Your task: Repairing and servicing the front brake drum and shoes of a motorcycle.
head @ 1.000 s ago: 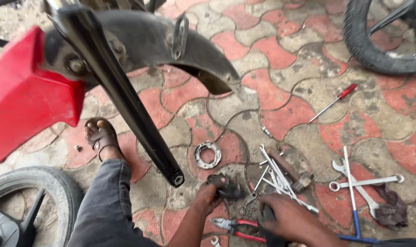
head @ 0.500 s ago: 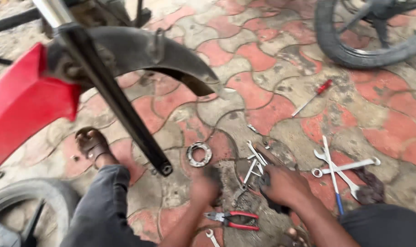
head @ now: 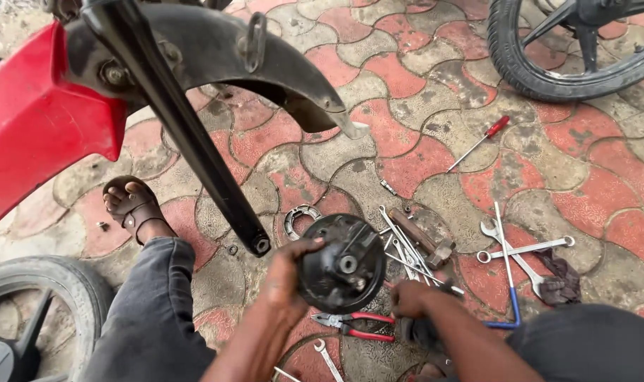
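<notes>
Even, soft daylight (no glare); faint shadows, sharp focus, slight edge distortion.

A single head-worn camera looks steeply down from above the crouching person — close enough that the forearms enter from the bottom edge and the left hand (head: 288, 279) and right hand (head: 408, 297) sit low in the centre. It faces forward over the paved floor (head: 421, 152), tilted slightly — the red fender (head: 32, 127) fills the upper left, a tyre (head: 548, 71) the upper right.
</notes>
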